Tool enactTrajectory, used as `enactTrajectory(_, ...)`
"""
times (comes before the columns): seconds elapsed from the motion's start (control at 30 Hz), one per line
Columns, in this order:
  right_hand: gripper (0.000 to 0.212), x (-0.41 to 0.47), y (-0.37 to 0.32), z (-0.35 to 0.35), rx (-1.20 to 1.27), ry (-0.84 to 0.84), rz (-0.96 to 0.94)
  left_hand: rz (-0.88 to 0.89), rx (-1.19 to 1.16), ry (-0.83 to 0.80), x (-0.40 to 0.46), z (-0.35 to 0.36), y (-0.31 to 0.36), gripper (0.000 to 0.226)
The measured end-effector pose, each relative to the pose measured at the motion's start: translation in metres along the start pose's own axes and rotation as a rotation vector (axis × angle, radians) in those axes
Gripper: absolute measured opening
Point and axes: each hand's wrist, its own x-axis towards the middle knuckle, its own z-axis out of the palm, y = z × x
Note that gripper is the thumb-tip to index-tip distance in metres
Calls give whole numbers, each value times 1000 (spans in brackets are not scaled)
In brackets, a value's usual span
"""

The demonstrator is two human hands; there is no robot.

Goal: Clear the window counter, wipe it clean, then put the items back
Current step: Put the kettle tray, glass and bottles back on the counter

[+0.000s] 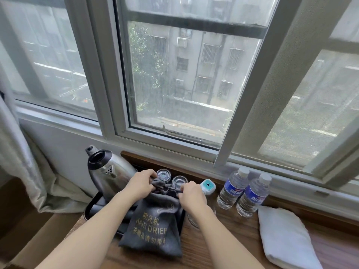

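Note:
A grey drawstring bag (153, 228) marked "HAIR DRIER" lies on a black tray (93, 206) on the wooden window counter (229, 241). My left hand (140, 184) grips the gathered top of the bag on its left side. My right hand (191, 195) pinches the same gathered top on its right side. A steel kettle (108, 171) stands on the tray at the left. Two upturned glasses (163, 174) (179, 181) sit just behind the bag. A folded white cloth (285, 237) lies on the counter at the right.
Two water bottles (232, 188) (253, 195) stand by the window frame right of the tray. A small white and teal device (207, 186) sits between them and the glasses. Another glass (194, 220) is partly hidden under my right forearm. A curtain (23, 152) hangs at left.

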Motion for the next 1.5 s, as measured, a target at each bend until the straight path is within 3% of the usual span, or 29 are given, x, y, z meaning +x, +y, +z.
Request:
enactTrajectory(0.23, 21, 1, 3, -23, 165, 168, 61, 75, -80, 141, 11, -9, 13, 4)
enactTrajectory(0.57, 22, 24, 0, -45, 105, 214, 104, 31, -14, 235, 31, -5, 26, 27)
enactTrajectory(0.73, 36, 31, 1, -34, 115, 179, 110, -19, -83, 111, 40, -8, 12, 21)
enactTrajectory(0.83, 30, 32, 6, -25, 112, 130, 139, -24, -53, 25, 42, -9, 3, 12)
enactTrajectory(1.0, 25, 30, 7, -19, 182, 148, 148, -31, -64, 81, 46, -4, -3, 9)
enactTrajectory(1.23, 22, 23, 9, -9, 162, 70, 196, -26, 160, -24, 36, 22, -12, 10)
enactTrajectory(1.5, 24, 30, 16, -16, 177, 144, 140, -106, -17, 136, 39, 20, -10, 18)
